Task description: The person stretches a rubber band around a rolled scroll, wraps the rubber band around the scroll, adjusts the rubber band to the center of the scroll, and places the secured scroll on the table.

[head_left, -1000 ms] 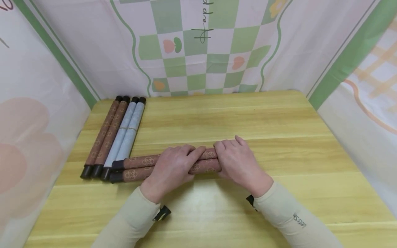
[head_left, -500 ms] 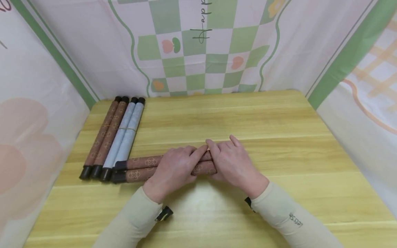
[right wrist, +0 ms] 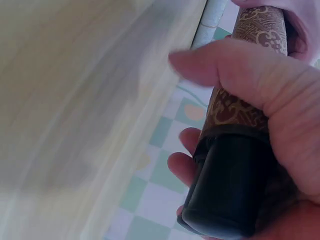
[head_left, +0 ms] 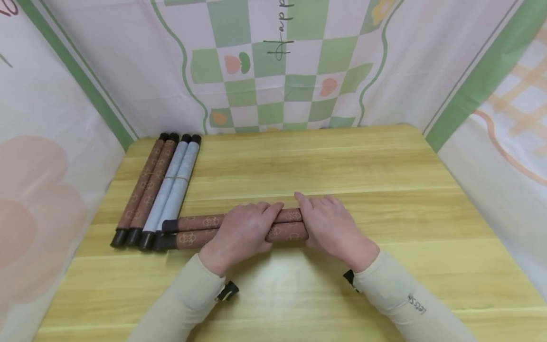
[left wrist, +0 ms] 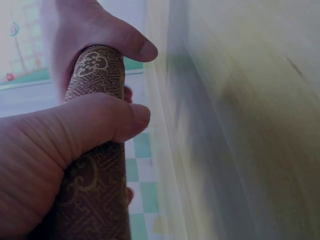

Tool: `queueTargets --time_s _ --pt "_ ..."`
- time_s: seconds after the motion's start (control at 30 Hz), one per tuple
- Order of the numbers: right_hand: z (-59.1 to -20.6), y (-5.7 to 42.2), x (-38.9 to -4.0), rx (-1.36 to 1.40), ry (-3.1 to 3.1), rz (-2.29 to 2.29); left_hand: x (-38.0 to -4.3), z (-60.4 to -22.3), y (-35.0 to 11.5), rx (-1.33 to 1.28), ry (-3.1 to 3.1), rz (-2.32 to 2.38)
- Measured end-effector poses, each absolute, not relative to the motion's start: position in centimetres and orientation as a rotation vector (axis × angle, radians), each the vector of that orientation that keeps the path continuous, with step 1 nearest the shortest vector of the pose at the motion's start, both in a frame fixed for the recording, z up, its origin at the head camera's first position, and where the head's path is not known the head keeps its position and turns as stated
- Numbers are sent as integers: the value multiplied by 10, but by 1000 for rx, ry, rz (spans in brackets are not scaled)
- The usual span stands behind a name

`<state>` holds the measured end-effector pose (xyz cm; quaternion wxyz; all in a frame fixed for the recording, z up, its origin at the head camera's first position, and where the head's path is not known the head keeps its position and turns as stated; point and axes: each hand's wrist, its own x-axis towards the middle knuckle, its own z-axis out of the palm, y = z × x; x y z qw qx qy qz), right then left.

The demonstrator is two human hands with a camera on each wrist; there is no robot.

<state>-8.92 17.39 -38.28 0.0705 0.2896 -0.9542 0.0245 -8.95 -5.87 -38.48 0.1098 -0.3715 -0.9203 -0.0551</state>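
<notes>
My two hands hold a pair of brown patterned scrolls (head_left: 286, 232) lying side by side, just above the table. My left hand (head_left: 242, 229) grips them around the middle, its thumb across the near scroll in the left wrist view. Toward the right end, my right hand (head_left: 333, 229) wraps around the same pair. The right wrist view shows a black end cap (right wrist: 227, 180) within that hand's grasp. Black caps (head_left: 168, 241) also finish the left ends, which overlap the lower end of the blue scrolls in the head view. Fingers beneath the scrolls are mostly hidden.
At the table's left lie two brown scrolls (head_left: 143, 192) beside two light blue scrolls (head_left: 175, 183), a thin band around the blue ones. The wooden table (head_left: 333, 161) meets a checkered cloth wall (head_left: 269, 85) at the back, with cloth sides left and right.
The held brown scrolls have shifted slightly to the right. My right hand moved in toward the left hand, then back out to the right. The scrolls on the left stay put.
</notes>
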Motion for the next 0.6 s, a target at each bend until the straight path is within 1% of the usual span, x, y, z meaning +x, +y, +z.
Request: queueTargets --time_s 0.2,0.4,0.6 --pt "-390 179 -95 868 -2817 114 -94 -385 -61 -1077 -2823 -163" --pt "-393 187 -99 824 -2846 152 -98 -388 -84 -1000 -2884 -120" --pt "-393 191 -102 849 -2828 171 -99 -390 -103 -943 -2882 -127"
